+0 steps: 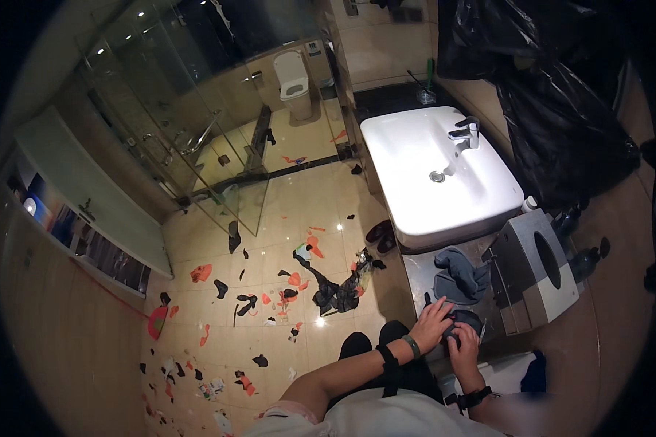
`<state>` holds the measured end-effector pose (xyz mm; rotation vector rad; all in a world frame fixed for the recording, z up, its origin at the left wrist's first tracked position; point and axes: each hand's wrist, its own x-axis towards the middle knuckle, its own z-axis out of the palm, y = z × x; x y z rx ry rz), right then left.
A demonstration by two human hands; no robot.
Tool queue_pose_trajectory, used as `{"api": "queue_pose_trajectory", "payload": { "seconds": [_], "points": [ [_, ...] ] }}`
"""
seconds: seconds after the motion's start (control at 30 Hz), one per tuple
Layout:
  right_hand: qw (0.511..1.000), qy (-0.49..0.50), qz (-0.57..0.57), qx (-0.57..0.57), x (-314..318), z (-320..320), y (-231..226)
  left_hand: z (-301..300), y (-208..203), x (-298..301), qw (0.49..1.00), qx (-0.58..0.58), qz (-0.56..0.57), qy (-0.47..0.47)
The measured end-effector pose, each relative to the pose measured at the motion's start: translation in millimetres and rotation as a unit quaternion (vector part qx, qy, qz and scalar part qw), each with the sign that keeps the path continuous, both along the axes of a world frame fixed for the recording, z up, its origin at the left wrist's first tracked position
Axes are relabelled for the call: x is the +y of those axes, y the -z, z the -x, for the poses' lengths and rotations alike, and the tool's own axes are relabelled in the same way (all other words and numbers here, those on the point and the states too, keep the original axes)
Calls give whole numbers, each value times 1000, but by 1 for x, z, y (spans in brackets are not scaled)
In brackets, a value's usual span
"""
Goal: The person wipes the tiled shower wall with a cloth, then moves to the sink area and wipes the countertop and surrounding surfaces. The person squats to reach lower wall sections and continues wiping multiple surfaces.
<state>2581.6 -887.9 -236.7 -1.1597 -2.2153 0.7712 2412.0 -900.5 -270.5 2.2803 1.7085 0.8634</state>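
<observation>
At the front end of the dark counter, a small dark grey cloth bundle (468, 318) lies between my two hands. My left hand (433, 325) rests against its left side with the fingers stretched and slightly apart. From the near side, my right hand (464, 347) has its fingers curled onto the bundle and is closed on its edge. Just beyond them a folded, crumpled grey cloth (461, 277) sits on the counter. What my palms cover is hidden.
The white washbasin (393, 182) with its tap (465, 133) stands beyond the cloths. A silver tissue box (521, 288) and dark bottles (589, 256) are to the right. Torn black and orange scraps (291, 280) litter the tiled floor at left, near a glass door (244, 204).
</observation>
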Motion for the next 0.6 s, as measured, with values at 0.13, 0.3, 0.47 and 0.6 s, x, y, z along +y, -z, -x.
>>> {"api": "queue_pose_trajectory", "payload": {
  "seconds": [0.13, 0.3, 0.47, 0.6],
  "points": [
    [991, -6, 54, 122, 14, 3, -5, 12, -7, -7, 998, -55, -5, -18],
    [993, 13, -33, 113, 57, 14, -25, 33, -41, -9, 965, -200, 123, -114],
    [992, 0, -122, -26, 94, 45, -23, 77, -77, 5, 960, -133, 164, -181],
    [983, -34, -151, -95, 110, 57, 11, 122, -112, 40, 947, -74, 195, -243]
  ]
}}
